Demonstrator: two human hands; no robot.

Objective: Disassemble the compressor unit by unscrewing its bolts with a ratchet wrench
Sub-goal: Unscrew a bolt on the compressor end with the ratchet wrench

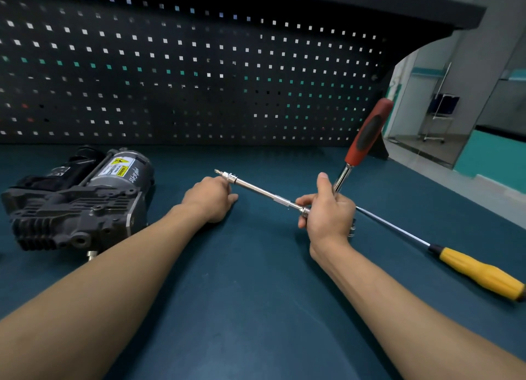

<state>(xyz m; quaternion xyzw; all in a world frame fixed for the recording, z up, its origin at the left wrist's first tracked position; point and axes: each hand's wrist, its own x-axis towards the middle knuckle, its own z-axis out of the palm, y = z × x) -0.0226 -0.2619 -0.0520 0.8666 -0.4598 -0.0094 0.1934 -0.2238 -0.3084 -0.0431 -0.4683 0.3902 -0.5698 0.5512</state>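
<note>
Right hand (327, 217) clamped on the ratchet wrench (367, 134) head; left hand (212, 199) pinched the extension bar (256, 189) near its tip. Steel, rigid, probably slick. Screwdriver (478, 271) near right. Compressor unit (76, 197) far left on the desk (256, 294), untouched, likely heavy; open room between.

Right hand (327, 214) is closed around the head of the ratchet wrench (367, 132), whose red handle rises up and away from it. An extension bar (264, 193) runs leftward from this hand to the left hand (212, 199), whose fingers pinch its tip. The compressor (76, 200) lies left of the left hand, apart from it. A yellow-handled screwdriver (469, 268) lies right of the right hand on the green bench top (256, 294).
</note>
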